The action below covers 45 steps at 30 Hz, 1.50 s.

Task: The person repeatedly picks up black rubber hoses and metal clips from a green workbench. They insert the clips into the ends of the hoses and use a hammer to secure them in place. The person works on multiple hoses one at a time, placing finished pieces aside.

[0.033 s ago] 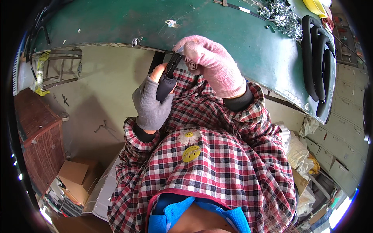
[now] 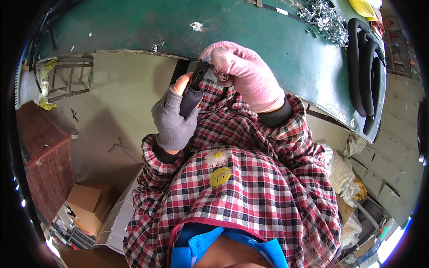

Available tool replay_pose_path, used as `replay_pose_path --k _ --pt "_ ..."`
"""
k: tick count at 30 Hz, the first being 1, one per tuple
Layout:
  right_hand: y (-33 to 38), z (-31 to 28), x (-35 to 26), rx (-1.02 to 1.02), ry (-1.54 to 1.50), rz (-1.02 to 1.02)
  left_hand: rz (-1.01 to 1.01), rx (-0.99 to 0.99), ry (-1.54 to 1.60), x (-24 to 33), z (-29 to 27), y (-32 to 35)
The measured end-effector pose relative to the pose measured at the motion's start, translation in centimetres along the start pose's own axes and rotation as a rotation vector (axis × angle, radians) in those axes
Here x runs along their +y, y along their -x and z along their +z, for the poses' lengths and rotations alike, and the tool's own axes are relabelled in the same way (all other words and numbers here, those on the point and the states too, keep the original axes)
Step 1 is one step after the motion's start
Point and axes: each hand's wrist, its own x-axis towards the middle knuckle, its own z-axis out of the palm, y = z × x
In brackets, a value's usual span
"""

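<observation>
My left hand [image 2: 175, 114], in a grey glove with the thumb bare, is closed around a narrow black slotted piece [image 2: 199, 75] that tilts up toward the table edge. Dark cloth [image 2: 191, 102] covers the fingers or wraps the piece's lower end; I cannot tell which. My right hand [image 2: 243, 71], in a pink glove, is closed with its fingertips at the upper end of the same piece. Something small and pale shows between those fingertips, too hidden to name. Both hands are just off the green table's [image 2: 147, 27] near edge.
A pile of small shiny metal clips [image 2: 324, 22] lies at the table's far right, beside black padded tubes [image 2: 363, 71] and a yellow container [image 2: 363, 8]. A brown wooden cabinet [image 2: 49, 156] and cardboard box [image 2: 85, 198] stand left; plastic bags [image 2: 344, 178] and grey drawers [image 2: 395, 120] are right.
</observation>
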Motion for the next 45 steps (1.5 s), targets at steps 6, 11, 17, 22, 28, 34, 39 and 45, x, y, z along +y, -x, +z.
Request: replay_pose_path --k 6,11,17,22,28,34,39,45 --pt "-0.1 -1.6 -1.6 -0.029 0.049 0.136 0.055 -0.081 -0.066 -0.3 0.1 -0.3" --pt "-0.3 -1.7 -0.7 0.014 0.022 0.157 0.077 -0.154 -0.004 -0.3 0.1 -0.4" --pt "1.2 0.2 2.0 0.064 -0.42 0.001 0.078 -0.057 -0.093 0.7 0.6 -2.0" --pt "-0.8 0.0 3.3 0.185 -0.737 -0.052 0.005 0.109 -0.162 0.7 4.4 -5.3" --pt "1.6 -4.1 2.2 0.041 -0.484 -0.273 -0.099 0.121 -0.105 -0.2 5.9 -5.4" --pt "8.4 -6.2 5.0 -0.078 0.336 -0.154 -0.083 0.042 0.018 -0.8 3.8 -5.2" --pt "5.2 -4.1 12.2 0.235 1.157 -0.344 -0.168 0.053 -0.001 -0.9 3.2 -5.3" --pt "2.7 -4.2 12.1 0.107 1.228 -0.181 -0.241 0.111 -0.049 -0.9 2.7 -3.7"
